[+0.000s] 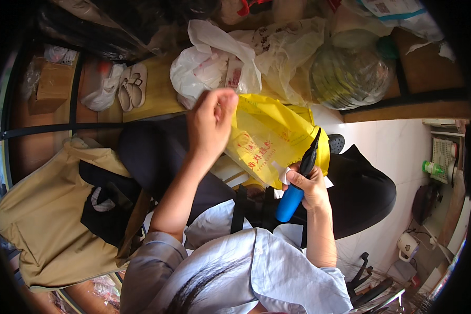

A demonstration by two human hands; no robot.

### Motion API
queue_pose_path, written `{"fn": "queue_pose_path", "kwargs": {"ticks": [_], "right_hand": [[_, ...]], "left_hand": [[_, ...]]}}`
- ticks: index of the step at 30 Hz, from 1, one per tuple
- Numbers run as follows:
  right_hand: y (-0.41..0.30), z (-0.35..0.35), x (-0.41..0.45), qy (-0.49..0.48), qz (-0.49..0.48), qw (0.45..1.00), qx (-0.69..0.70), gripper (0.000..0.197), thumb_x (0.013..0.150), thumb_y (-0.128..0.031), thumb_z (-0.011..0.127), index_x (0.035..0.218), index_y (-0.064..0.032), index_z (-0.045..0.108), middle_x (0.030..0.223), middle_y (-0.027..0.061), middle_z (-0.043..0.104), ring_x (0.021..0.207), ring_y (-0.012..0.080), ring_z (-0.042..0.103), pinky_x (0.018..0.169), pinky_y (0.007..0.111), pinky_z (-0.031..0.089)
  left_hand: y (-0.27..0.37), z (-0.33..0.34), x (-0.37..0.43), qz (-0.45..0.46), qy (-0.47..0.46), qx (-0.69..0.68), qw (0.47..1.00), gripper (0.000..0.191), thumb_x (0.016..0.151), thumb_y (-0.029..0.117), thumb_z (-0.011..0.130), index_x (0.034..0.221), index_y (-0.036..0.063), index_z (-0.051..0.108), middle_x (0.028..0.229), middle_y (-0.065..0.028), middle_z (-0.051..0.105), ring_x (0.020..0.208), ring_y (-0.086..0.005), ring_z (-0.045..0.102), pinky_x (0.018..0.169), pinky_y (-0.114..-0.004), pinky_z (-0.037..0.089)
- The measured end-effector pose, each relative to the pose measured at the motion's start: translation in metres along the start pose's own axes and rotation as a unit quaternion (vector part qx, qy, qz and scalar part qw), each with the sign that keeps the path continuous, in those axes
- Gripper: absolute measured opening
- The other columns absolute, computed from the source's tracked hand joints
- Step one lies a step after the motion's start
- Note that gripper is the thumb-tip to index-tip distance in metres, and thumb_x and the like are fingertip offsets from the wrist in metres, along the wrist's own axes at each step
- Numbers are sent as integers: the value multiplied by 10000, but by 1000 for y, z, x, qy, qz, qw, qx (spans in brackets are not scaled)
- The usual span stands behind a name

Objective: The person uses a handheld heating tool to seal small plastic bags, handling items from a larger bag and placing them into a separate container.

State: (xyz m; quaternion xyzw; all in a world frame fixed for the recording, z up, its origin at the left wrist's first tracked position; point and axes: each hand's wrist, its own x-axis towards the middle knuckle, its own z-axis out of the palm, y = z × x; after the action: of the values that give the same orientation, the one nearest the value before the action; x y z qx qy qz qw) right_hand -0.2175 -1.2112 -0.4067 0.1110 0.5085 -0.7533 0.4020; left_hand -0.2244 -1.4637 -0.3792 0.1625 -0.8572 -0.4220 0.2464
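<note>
My right hand (pixel 308 186) is wrapped around a blue and black hand pump (pixel 291 204), which looks like a balloon pump. Its black tapered nozzle points up and away from me. A small white piece (pixel 284 175) sits by the thumb of that hand. Raised in front of the white plastic bag (pixel 180 70), my left hand (pixel 214 117) has curled, slightly blurred fingers; whether they pinch something is hidden. Between my knees hangs a yellow plastic bag (pixel 274 133) with red printing, partly behind the pump.
A wooden shelf (pixel 153 86) before me bears sandals (pixel 132 88), bags and a large clear plastic bottle (pixel 353 70). At left are a cardboard box (pixel 51 84) and a tan garment (pixel 59 212). A white kettle (pixel 408 245) stands at the right.
</note>
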Motion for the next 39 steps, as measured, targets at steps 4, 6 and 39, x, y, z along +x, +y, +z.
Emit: {"fn": "queue_pose_path", "kwargs": {"ticks": [4, 6, 39], "right_hand": [[18, 9, 12, 50, -26, 997, 52, 173, 773, -125, 788, 816, -22, 656, 744, 63, 655, 630, 153, 620, 597, 270, 495], [26, 13, 18, 102, -45, 992, 58, 176, 770, -123, 794, 800, -31, 647, 738, 52, 655, 664, 132, 619, 616, 254, 489], [24, 25, -7, -61, 18, 988, -143, 339, 859, -321, 717, 871, -10, 580, 699, 16, 586, 610, 90, 534, 592, 237, 465]], "left_hand": [[28, 6, -50, -86, -271, -64, 956, 205, 838, 185, 734, 944, 29, 655, 752, -34, 632, 603, -45, 536, 522, -226, 427], [32, 16, -71, -16, -255, -90, 963, 245, 762, 149, 798, 918, 23, 658, 751, -37, 624, 598, -84, 564, 528, -239, 447], [-1, 52, -86, -106, -31, -238, 965, 86, 915, 77, 627, 931, -4, 604, 809, -59, 652, 696, -110, 621, 645, -237, 499]]}}
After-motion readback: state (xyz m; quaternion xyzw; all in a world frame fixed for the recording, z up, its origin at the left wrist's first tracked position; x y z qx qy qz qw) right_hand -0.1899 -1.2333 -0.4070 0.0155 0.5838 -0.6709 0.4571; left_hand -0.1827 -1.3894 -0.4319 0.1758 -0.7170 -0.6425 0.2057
